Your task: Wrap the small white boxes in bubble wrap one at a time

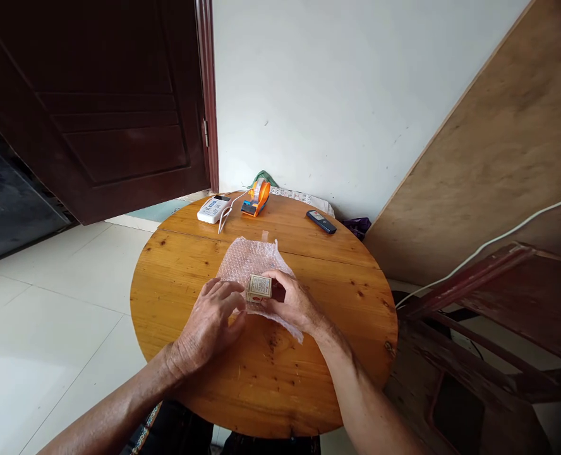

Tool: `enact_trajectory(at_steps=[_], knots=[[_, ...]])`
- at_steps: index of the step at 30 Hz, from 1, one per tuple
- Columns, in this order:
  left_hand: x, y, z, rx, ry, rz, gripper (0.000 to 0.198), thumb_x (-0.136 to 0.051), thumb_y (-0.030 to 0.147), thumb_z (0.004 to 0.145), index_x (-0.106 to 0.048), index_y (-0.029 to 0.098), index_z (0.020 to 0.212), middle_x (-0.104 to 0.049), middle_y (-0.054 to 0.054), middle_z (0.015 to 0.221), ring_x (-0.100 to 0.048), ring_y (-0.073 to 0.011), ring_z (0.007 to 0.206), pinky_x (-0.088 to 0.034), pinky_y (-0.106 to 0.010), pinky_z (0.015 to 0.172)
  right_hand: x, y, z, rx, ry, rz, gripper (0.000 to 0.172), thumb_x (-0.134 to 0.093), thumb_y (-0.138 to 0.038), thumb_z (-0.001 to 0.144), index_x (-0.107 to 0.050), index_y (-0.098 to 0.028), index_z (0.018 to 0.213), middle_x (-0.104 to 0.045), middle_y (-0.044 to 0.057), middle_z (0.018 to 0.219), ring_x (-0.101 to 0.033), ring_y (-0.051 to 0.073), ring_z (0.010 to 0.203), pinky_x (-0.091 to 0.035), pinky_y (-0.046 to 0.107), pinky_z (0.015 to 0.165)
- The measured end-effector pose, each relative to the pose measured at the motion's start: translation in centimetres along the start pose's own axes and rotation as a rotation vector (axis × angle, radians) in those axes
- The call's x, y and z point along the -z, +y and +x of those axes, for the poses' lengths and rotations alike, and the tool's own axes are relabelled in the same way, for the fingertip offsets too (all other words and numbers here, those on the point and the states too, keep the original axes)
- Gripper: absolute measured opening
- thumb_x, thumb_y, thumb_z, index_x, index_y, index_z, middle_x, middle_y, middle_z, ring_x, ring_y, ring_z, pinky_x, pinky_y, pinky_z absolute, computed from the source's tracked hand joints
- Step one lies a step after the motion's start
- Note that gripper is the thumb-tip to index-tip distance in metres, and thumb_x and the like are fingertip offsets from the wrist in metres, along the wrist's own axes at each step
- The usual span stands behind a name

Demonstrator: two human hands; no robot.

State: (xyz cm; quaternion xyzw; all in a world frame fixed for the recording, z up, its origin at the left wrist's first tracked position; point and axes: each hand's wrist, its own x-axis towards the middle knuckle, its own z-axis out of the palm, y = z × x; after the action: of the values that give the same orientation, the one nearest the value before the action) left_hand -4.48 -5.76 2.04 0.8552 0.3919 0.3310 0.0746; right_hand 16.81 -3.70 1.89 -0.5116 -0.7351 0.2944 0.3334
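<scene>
A small cream-coloured box [259, 287] with dark printing rests on a sheet of bubble wrap [249, 256] in front of me. My right hand [290, 298] grips the box from its right side, thumb at the near edge and fingers at the far edge. Just left of the box is my left hand [218, 309], its fingers bent and apart over the bubble wrap, holding nothing. A short strip of clear tape [265, 236] sticks out at the wrap's far edge.
The round wooden table [356, 303] also bears an orange tape dispenser [258, 198], a white device with a cable [212, 210] and a dark handset [321, 222] near its far side. A wooden chair [489, 316] stands at the right, a dark door [119, 114] at the left.
</scene>
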Motion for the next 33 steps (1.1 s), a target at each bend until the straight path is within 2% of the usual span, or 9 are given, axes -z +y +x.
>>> enact_trajectory(at_steps=[5, 9, 11, 14, 16, 18, 21, 29, 33], knots=[[0.1, -0.4, 1.2, 0.072, 0.010, -0.043, 0.009, -0.058, 0.011, 0.078, -0.058, 0.020, 0.076, -0.071, -0.006, 0.103, -0.065, -0.0234, 0.096, -0.049, -0.042, 0.089, 0.5, 0.5, 0.0, -0.033, -0.054, 0.102, 0.038, -0.068, -0.038, 0.082, -0.062, -0.022, 0.116, -0.069, 0.006, 0.112, -0.064, 0.023, 0.104, -0.049, 0.037, 0.092], [-0.2, -0.8, 2.8, 0.131, 0.011, -0.107, 0.007, -0.061, 0.015, 0.077, -0.059, 0.020, 0.072, -0.072, -0.006, 0.100, -0.067, -0.0210, 0.088, -0.050, -0.036, 0.083, 2.1, 0.7, -0.2, -0.081, -0.069, 0.280, 0.052, -0.048, -0.061, 0.091, -0.060, -0.023, 0.124, -0.066, 0.009, 0.124, -0.061, 0.026, 0.115, -0.045, 0.043, 0.101], [-0.4, -0.9, 3.7, 0.188, -0.010, -0.144, 0.008, -0.061, 0.015, 0.076, -0.060, 0.019, 0.071, -0.072, -0.005, 0.097, -0.066, -0.0174, 0.077, -0.049, -0.031, 0.075, 2.9, 0.7, -0.4, -0.046, -0.075, 0.372, 0.059, -0.045, -0.067, 0.089, -0.060, -0.023, 0.125, -0.064, 0.009, 0.129, -0.056, 0.028, 0.123, -0.040, 0.046, 0.106], [-0.8, -1.0, 5.0, 0.307, -0.062, -0.197, 0.005, -0.062, 0.015, 0.075, -0.061, 0.019, 0.072, -0.073, -0.003, 0.093, -0.058, -0.0115, 0.060, -0.044, -0.025, 0.062, 3.3, 0.7, -0.5, -0.050, -0.076, 0.407, 0.062, -0.060, -0.065, 0.081, -0.059, -0.024, 0.127, -0.064, 0.008, 0.129, -0.053, 0.029, 0.126, -0.040, 0.046, 0.106], [-1.0, -1.0, 5.5, 0.373, -0.098, -0.236, 0.003, -0.062, 0.016, 0.075, -0.062, 0.019, 0.074, -0.073, -0.002, 0.091, -0.054, -0.0098, 0.056, -0.041, -0.024, 0.059, 3.1, 0.8, -0.5, -0.124, -0.019, 0.344, 0.056, -0.070, -0.056, 0.074, -0.062, -0.023, 0.120, -0.067, 0.007, 0.121, -0.060, 0.028, 0.115, -0.046, 0.042, 0.096], [-1.3, -1.1, 5.8, 0.396, -0.121, -0.294, 0.002, -0.061, 0.017, 0.076, -0.062, 0.018, 0.074, -0.073, -0.001, 0.091, -0.056, -0.0105, 0.059, -0.041, -0.024, 0.060, 2.5, 0.9, -0.3, -0.206, 0.075, 0.274, 0.039, -0.071, -0.047, 0.074, -0.067, -0.022, 0.103, -0.071, 0.004, 0.100, -0.064, 0.022, 0.090, -0.050, 0.035, 0.080], [-1.9, -1.4, 5.9, 0.399, -0.120, -0.397, 0.004, -0.059, 0.018, 0.076, -0.061, 0.018, 0.073, -0.072, -0.002, 0.090, -0.062, -0.0143, 0.074, -0.044, -0.024, 0.067, 1.6, 1.2, 0.0, -0.248, 0.174, 0.242, 0.022, -0.065, -0.042, 0.076, -0.064, -0.020, 0.078, -0.064, 0.000, 0.072, -0.055, 0.014, 0.065, -0.043, 0.027, 0.062], [-3.0, -2.2, 5.8, 0.457, -0.090, -0.631, 0.006, -0.059, 0.022, 0.070, -0.059, 0.016, 0.068, -0.061, 0.002, 0.067, -0.053, -0.0113, 0.063, -0.041, -0.021, 0.060, 1.3, 1.2, 0.0, -0.259, 0.204, 0.254, 0.020, -0.064, -0.040, 0.076, -0.061, -0.020, 0.072, -0.060, -0.002, 0.066, -0.048, 0.012, 0.058, -0.037, 0.024, 0.054], [-3.0, -2.3, 5.7, 0.472, -0.099, -0.712, 0.007, -0.059, 0.022, 0.068, -0.057, 0.016, 0.066, -0.065, -0.001, 0.077, -0.057, -0.0122, 0.070, -0.043, -0.022, 0.064, 1.3, 1.1, -0.1, -0.246, 0.159, 0.265, 0.022, -0.063, -0.041, 0.077, -0.058, -0.020, 0.071, -0.057, -0.003, 0.060, -0.049, 0.012, 0.056, -0.037, 0.024, 0.052]])
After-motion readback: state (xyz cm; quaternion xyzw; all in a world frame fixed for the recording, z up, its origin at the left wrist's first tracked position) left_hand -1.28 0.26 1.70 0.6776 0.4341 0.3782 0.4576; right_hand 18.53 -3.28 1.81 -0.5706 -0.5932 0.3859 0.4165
